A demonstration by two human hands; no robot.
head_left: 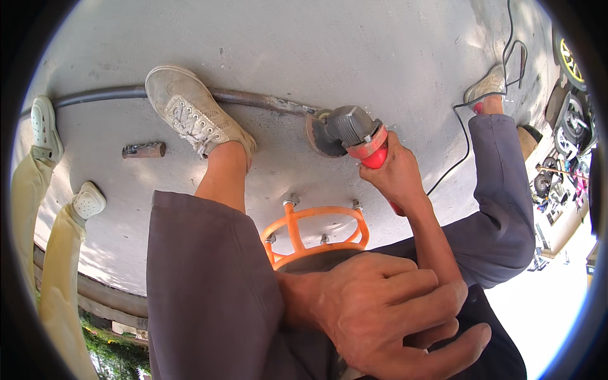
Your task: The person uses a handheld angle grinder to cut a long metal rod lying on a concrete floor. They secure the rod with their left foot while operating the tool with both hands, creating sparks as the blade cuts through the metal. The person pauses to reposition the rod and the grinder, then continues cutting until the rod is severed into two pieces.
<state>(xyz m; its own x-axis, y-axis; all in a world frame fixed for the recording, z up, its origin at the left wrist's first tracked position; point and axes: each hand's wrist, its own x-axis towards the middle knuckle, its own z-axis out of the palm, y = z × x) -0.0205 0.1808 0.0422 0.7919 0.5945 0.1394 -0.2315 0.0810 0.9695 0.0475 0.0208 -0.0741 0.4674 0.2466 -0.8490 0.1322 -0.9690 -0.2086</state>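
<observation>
My right hand (396, 171) is wrapped round the red body of an angle grinder (354, 126) with a grey gear head. The grinder's guard and disc side is by the worn right end of a long dark metal pipe (253, 99) on the floor; whether the disc touches it I cannot tell. My left shoe (190, 111) is over the pipe. Close to the camera, my left hand (386, 310) hangs with back up, fingers loosely bent and thumb stretched out, seemingly holding nothing. It hides part of my right forearm.
A short rusty tube piece (144, 150) lies left of my shoe. Beneath me is an orange wheeled stool (304, 215). A black cable (465, 139) runs past my right shoe (487, 82). Another person's pale clogs (45, 126) are at the left; wheels (573, 117) stand far right.
</observation>
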